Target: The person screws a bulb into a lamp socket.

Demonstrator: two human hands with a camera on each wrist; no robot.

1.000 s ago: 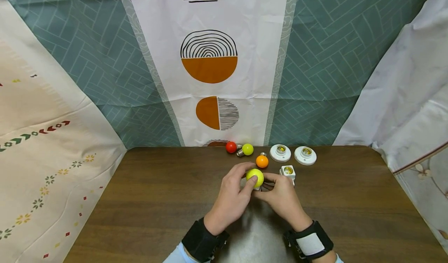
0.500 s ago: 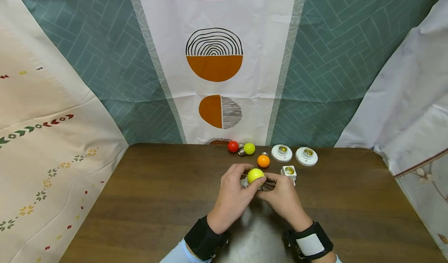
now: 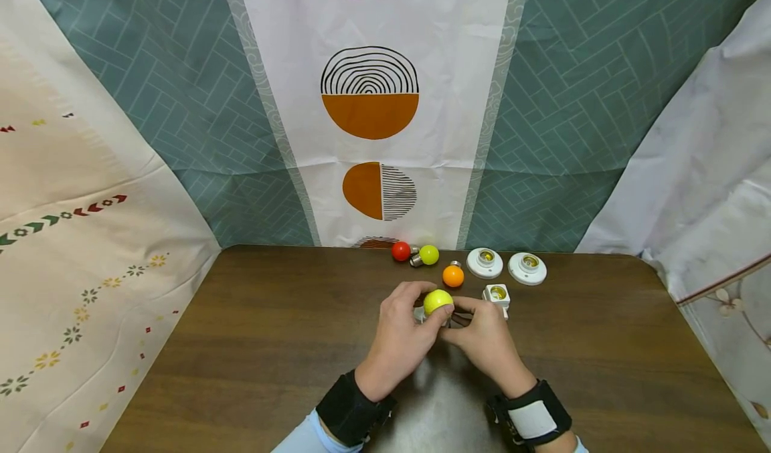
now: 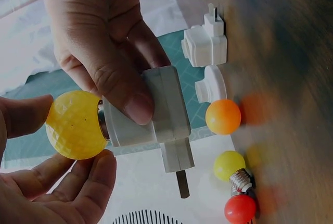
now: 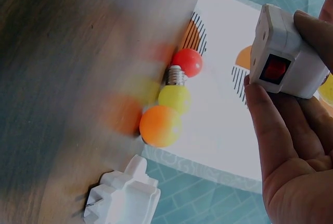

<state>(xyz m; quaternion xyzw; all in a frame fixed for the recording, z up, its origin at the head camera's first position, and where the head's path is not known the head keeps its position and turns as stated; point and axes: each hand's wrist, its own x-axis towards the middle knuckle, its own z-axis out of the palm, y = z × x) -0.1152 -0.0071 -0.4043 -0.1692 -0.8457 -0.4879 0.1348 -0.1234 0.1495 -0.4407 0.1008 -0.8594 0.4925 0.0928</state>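
My left hand [image 3: 403, 336] pinches a yellow light bulb [image 3: 438, 301] between thumb and fingertips, near the middle of the table. The bulb has a faceted globe [image 4: 75, 122], and its metal base sits in the mouth of a white plug-in lamp socket [image 4: 169, 104]. My right hand [image 3: 484, 339] grips that socket around its body, thumb on one side and fingers on the other. A flat metal prong [image 4: 182, 184] sticks out of the socket. In the right wrist view a red rocker switch [image 5: 275, 70] shows on its side.
Behind the hands lie a red bulb [image 3: 400, 251], a yellow-green bulb [image 3: 429, 255] and an orange bulb [image 3: 453, 276]. Two round white lamp holders [image 3: 484, 263] stand at the back right. A second white plug-in socket [image 3: 496, 295] is just beyond my right hand. Patterned cloth hangs behind the table.
My left thumb has shifted slightly to the right across the yellow bulb. My right hand keeps its grip on the socket, and the head view has shifted a little.
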